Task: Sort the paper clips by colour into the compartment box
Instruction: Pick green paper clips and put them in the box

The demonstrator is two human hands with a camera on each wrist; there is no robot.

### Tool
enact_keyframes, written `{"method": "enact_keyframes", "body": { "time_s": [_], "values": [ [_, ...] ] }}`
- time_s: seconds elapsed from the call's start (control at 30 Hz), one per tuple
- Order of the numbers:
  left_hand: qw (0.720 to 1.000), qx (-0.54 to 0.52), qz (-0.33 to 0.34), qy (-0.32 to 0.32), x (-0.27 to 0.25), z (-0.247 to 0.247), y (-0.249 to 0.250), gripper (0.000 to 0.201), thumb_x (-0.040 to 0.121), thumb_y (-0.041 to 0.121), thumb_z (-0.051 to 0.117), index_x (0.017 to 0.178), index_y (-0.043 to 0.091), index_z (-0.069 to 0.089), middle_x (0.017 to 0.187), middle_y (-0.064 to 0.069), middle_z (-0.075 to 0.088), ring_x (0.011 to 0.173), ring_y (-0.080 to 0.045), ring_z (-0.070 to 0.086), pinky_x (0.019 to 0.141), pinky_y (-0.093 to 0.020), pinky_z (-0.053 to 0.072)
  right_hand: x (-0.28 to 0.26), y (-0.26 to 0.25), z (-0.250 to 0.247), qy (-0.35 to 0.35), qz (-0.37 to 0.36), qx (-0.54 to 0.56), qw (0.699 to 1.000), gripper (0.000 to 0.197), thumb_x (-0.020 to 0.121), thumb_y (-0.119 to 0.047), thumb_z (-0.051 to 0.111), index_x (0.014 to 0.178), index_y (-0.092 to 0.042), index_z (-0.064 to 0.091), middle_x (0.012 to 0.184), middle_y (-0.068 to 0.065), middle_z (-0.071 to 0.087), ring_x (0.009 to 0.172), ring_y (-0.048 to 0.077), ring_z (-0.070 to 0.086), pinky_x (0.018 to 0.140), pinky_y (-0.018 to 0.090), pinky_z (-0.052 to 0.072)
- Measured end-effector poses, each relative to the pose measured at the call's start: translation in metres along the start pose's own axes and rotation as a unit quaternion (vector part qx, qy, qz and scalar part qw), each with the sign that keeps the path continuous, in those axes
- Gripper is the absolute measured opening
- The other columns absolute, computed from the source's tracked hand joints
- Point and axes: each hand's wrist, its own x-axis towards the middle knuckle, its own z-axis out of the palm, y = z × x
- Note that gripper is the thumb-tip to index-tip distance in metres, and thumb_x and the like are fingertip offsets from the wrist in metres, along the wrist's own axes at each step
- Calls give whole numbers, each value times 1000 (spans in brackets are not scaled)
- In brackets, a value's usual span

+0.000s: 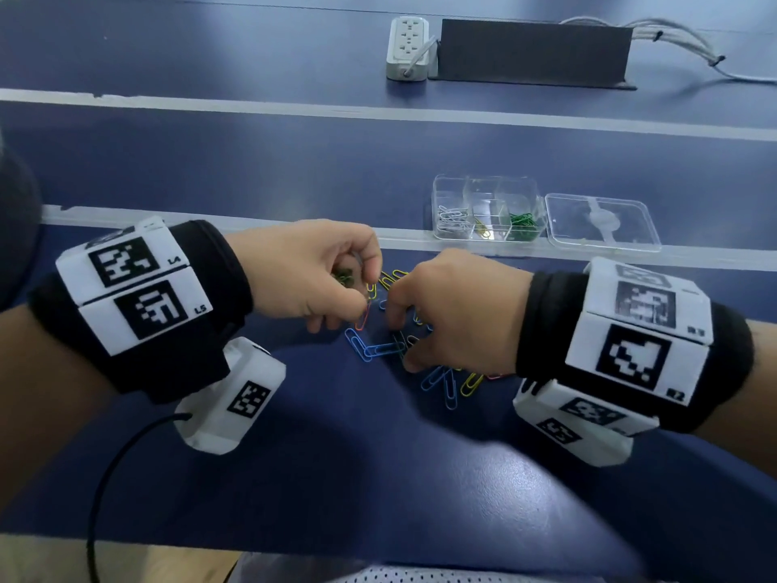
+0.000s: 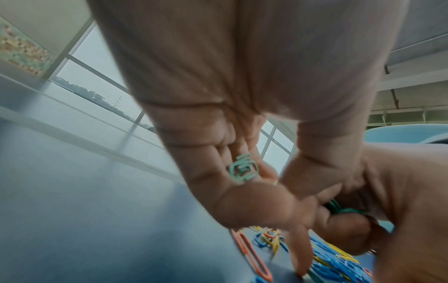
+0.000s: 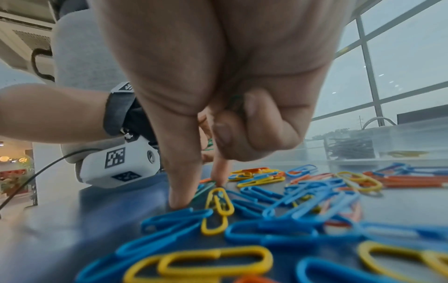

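A loose pile of blue, yellow and orange paper clips [image 1: 380,349] lies on the blue table between my hands. My left hand [image 1: 357,298] grips a small bunch of green clips [image 2: 242,169] against its palm, while one finger [image 2: 299,256] points down to the table. My right hand [image 1: 397,319] is over the pile with its fingers curled round green clips [image 3: 234,99], and one finger [image 3: 180,183] presses the table beside a green clip [image 3: 206,188]. The clear compartment box [image 1: 490,185] stands behind, with silver, yellow and green clips in separate compartments.
The box's clear lid [image 1: 603,223] lies open to its right. Far back are a white power strip [image 1: 408,48], a black box [image 1: 532,50] and bundled cables [image 1: 672,40]. A black wire [image 1: 105,481] hangs from my left wrist near the table's front edge.
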Motion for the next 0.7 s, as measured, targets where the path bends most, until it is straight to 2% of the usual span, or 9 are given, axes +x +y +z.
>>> {"method": "enact_keyframes", "body": {
  "time_s": [0.07,0.17,0.2,0.27,0.4,0.43,0.5,0.57,0.7],
  "values": [
    [1000,-10,2,-8,0,-3,-1,28,64,9,53,90,18,55,66,-2,62,56,-19,57,47,-23,49,0,1,0,-1,0,-3,1000,36,74,-39,70,107,-25,65,85,-4,60,78,17,47,67,23,40],
    [1000,-16,7,-15,1,-5,-1,34,72,6,51,102,18,62,65,-1,60,55,-16,57,48,-21,49,1,5,-2,-20,0,25,999,25,73,-40,70,92,-23,66,62,-12,47,63,13,47,52,18,35],
    [1000,-17,6,-13,1,-6,0,35,71,8,49,101,18,63,66,-2,59,55,-16,57,48,-20,49,2,7,-3,-25,1,44,999,19,74,-40,70,84,-25,66,57,-12,46,57,8,45,46,12,32],
    [1000,-9,-2,-11,2,-5,2,36,65,14,45,94,18,65,68,-5,57,57,-18,57,47,-21,49,1,12,-6,-39,10,84,996,16,75,-41,69,73,-27,62,53,-10,48,51,3,44,47,10,36],
    [1000,23,-14,-12,10,-3,9,17,68,18,47,80,19,60,56,-1,58,51,-22,55,52,-26,48,-5,30,-14,-80,54,170,981,19,74,-37,69,65,-24,58,54,-6,52,47,5,44,49,17,37],
    [999,34,-13,-11,13,-2,12,11,74,16,49,78,20,59,55,0,58,49,-22,53,53,-26,47,-7,36,-17,-87,70,216,970,19,75,-32,68,63,-22,56,53,-5,52,45,7,44,49,19,37],
    [998,56,0,-9,21,-1,19,18,84,6,47,76,20,55,58,-3,58,49,-22,51,53,-23,45,-8,49,-23,-74,95,321,940,22,76,-14,62,58,-18,51,53,2,53,45,14,45,47,23,39],
    [997,77,10,-9,29,0,29,24,86,2,45,76,23,54,60,-3,56,45,-17,49,50,-19,44,-10,63,-30,-32,119,399,909,29,77,1,58,54,-14,49,57,9,54,49,18,47,44,22,42],
    [991,131,37,1,47,1,54,27,89,5,46,77,26,58,60,0,54,45,-10,49,45,-13,41,-14,89,-43,38,165,460,872,28,79,12,55,66,-12,48,70,15,58,52,17,54,41,15,47]
  ]
}}
